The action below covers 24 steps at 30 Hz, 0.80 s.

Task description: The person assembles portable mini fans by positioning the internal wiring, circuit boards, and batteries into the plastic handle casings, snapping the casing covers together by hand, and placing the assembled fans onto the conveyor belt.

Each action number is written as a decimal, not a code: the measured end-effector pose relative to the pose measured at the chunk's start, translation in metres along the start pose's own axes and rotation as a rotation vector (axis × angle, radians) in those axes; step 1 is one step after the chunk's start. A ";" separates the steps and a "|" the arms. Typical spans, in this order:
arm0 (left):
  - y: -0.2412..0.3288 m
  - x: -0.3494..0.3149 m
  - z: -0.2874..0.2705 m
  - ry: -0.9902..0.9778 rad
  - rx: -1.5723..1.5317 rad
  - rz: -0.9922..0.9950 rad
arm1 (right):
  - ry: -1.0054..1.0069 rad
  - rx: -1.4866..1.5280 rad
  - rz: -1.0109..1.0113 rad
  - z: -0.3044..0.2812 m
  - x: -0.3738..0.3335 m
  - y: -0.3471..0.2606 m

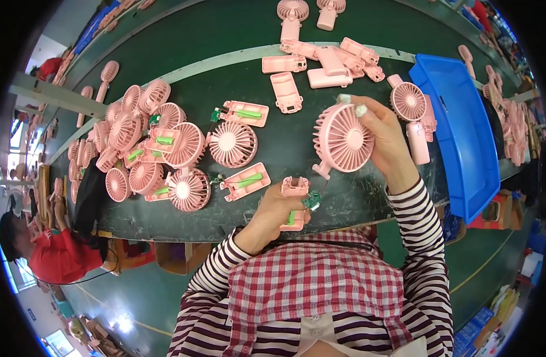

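Note:
My right hand grips the round pink fan head by its right side, above the green worktop. Closed around a pink handle shell is my left hand, near the table's front edge. A green battery shows in the shell's lower part, partly covered by the fingers. Beside it hangs a small green circuit board, with a thin wire running up toward the fan head. Left of my hands lie another fan head and two open shells with batteries, the nearer shell and the farther shell.
A pile of pink fans covers the left of the table. Loose handle shells lie at the back middle. An empty blue tray stands at the right, beside a finished-looking fan. A person in red sits at far left.

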<state>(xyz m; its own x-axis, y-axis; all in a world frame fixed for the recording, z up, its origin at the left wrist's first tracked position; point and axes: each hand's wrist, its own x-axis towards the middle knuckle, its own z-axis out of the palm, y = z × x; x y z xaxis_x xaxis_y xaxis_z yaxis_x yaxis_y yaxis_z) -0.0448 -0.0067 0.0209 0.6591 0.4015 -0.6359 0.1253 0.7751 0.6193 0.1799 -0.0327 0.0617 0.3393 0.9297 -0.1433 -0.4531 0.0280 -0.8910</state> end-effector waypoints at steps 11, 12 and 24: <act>0.011 -0.014 0.023 -0.161 0.090 -0.048 | -0.137 -0.315 0.058 0.019 0.003 0.034; 0.009 -0.014 0.022 -0.162 0.092 -0.052 | -0.151 -0.371 0.040 0.016 0.003 0.033; -0.003 0.011 0.022 -0.019 0.441 0.435 | -0.079 -0.439 -0.004 0.008 0.012 0.039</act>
<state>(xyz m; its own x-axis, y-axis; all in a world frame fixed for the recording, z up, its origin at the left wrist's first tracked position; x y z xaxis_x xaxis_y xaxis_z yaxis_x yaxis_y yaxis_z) -0.0219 -0.0152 0.0218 0.7315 0.6234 -0.2762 0.1341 0.2657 0.9547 0.1601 -0.0175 0.0283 0.2688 0.9555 -0.1214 -0.0530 -0.1111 -0.9924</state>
